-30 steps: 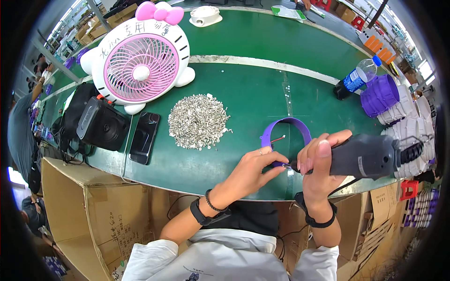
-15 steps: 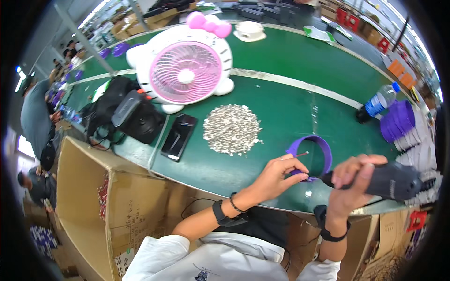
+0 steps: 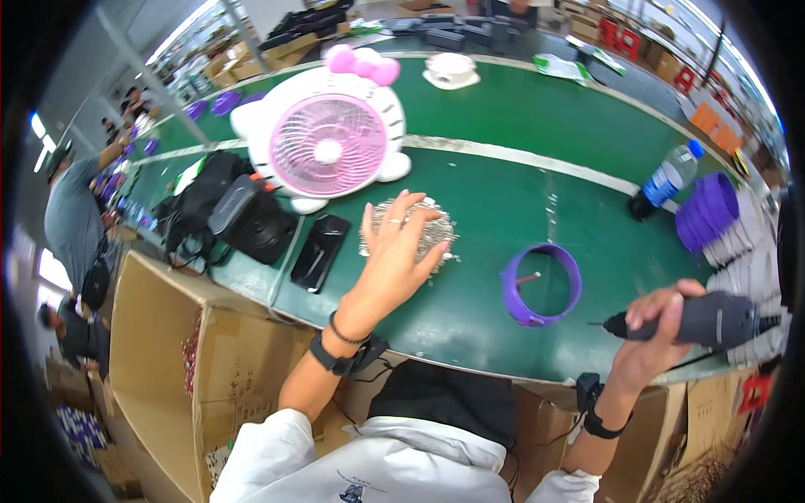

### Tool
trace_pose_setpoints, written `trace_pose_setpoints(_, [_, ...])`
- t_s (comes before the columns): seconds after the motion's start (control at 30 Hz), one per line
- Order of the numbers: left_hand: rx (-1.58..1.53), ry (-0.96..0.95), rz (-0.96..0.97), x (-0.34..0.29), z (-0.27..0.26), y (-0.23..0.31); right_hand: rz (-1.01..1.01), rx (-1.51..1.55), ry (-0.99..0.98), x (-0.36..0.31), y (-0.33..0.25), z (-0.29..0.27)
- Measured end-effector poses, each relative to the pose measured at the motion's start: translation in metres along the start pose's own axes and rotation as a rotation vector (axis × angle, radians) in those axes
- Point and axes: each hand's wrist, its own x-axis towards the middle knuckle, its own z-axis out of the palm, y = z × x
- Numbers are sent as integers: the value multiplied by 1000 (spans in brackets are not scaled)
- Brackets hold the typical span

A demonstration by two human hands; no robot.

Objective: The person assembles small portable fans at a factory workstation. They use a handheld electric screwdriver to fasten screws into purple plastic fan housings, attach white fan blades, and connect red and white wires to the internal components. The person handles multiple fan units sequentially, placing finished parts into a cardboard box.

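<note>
My left hand (image 3: 401,243) is over a pile of small silvery screws (image 3: 442,225), fingers spread and bent down toward it; whether the tips touch the pile is hard to tell. A black electric screwdriver (image 3: 713,321) lies sideways in my right hand (image 3: 658,327), its thin bit pointing left. Between my hands, a purple plastic ring (image 3: 575,289) rests on the green table, apart from both. A short reddish wire with a pale tip (image 3: 528,277) shows inside the ring's left side.
Left of the pile lie a phone (image 3: 320,251) and a black device (image 3: 256,220). A pink and white fan (image 3: 331,138) stands behind. To the right are a bottle (image 3: 668,180), stacked purple rings (image 3: 708,211) and white rings (image 3: 736,251). A cardboard box (image 3: 243,369) adjoins the table's near edge.
My left hand has let go of the purple ring and moved left to the screw pile. The screwdriver in my right hand has drawn back right, away from the ring.
</note>
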Motion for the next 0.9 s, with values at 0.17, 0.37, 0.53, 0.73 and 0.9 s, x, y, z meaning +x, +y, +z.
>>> trace_pose_setpoints(0.17, [-302,-195,253,-14,17,75,90,-232,-62,1,16,-21])
trace_pose_setpoints(0.37, [-269,-288,460,-22,67,87,506,-465,-201,-66,50,-52])
trace_pose_setpoints(0.53, [-306,-236,507,-22,53,86,217,-763,-667,-65,42,-36])
trace_pose_setpoints(0.73, [-355,-113,536,-21,39,85,186,-766,-572,-61,31,-25])
trace_pose_setpoints(0.9, [-445,-18,547,-27,14,87,21,-899,-517,-70,13,-27])
